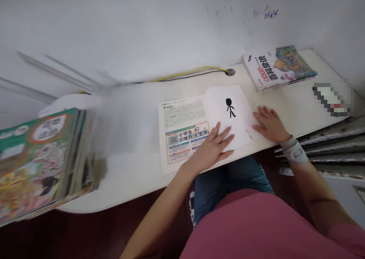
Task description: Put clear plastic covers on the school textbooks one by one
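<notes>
Plainly, the open book lay just right of the middle of the frame on the white table, close to its front edge, and its white page carried a small black stick figure. The left hand rested palm down across the lower part of that page, fingers spread and flat, gripping nothing. The right hand, with a pale wrist band behind it, lay just as open at the page's right edge, fingertips on the paper and palm on the table. The step looked like flattening the page. Doing that well probably called for even, downward pressure, the right hand steadying the outer edge, with no push toward the front edge. A stack of books sat at the lower left, well apart, and another pile of books at the upper right.
</notes>
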Available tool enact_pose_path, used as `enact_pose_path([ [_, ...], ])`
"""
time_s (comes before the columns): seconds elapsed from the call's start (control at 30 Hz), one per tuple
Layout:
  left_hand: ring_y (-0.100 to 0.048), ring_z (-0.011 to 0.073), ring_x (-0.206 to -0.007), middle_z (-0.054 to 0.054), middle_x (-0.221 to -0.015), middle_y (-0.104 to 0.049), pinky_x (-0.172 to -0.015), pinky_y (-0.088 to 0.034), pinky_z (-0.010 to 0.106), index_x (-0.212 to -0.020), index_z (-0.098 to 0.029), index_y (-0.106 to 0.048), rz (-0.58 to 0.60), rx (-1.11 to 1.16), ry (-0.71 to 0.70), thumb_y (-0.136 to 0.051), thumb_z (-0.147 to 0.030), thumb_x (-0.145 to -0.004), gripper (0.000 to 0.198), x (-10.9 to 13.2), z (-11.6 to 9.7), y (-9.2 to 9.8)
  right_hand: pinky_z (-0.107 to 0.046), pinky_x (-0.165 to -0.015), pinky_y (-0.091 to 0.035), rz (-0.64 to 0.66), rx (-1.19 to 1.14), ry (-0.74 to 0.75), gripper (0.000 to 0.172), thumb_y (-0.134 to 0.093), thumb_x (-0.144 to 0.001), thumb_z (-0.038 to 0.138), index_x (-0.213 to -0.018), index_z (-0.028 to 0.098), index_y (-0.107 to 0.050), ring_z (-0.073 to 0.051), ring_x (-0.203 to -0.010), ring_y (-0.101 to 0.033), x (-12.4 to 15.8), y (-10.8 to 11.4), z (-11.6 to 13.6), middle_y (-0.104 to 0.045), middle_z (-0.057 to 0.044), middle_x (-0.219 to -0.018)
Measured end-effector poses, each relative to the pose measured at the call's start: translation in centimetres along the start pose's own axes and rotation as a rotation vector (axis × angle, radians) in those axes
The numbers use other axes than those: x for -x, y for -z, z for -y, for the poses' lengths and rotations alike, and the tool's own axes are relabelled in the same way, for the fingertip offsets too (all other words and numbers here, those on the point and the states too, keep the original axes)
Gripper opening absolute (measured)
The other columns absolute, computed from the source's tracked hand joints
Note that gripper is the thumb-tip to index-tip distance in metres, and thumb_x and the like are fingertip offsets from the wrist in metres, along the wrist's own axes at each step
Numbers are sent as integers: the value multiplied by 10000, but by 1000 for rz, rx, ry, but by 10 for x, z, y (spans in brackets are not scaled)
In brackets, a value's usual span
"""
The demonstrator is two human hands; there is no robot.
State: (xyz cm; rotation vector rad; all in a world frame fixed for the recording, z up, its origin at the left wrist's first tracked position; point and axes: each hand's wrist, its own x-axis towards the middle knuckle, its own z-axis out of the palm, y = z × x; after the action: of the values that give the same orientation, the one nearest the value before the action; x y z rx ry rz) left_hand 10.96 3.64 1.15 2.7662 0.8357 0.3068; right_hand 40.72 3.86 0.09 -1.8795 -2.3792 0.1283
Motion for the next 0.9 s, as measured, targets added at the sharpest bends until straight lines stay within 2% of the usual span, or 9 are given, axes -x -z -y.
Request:
enact_pose_path([
  [0.2,6,293,-1470,105,-1528,-369,-1168,-232,551,-1374,-182,-490,37,-32,-23,-391,-491,-955,530,-6,4,0,-515,-1131,-234,12,24,-2,625,-342,-931,580,-1413,197,-451,-309,-1433,-275,0,1,1,-339,-129,-1545],
  [0.57,3,287,-1474,103,-1537,-349,-1157,-227,574,-1377,-210,-485,49,-30,0,-395,-460,-966,489,-11,1,-6,-534,-1126,-222,-2,21,16,627,-354,-922,586,-1418,214,-443,-317,-1431,-276,0,-4,-4,-323,-127,-1553],
  [0.77,26,277,-1470,84,-1541,-344,-1168,-205,553,-1390,-217,-473,94,-12,-56,-400,-479,-962,508,-15,12,-1,-536,-1124,-222,8,37,17,626,-359,-923,580,-1435,225,-418,-315,-1438,-260,-1,-3,-5,-302,-124,-1562],
  [0.9,19,271,-1471,91,-1526,-371,-1164,-206,558,-1383,-210,-484,76,8,-58,-406,-489,-957,515,-17,14,-4,-529,-1122,-232,9,36,20,628,-341,-928,586,-1427,216,-431,-317,-1433,-270,-1,-3,-5,-317,-125,-1556],
])
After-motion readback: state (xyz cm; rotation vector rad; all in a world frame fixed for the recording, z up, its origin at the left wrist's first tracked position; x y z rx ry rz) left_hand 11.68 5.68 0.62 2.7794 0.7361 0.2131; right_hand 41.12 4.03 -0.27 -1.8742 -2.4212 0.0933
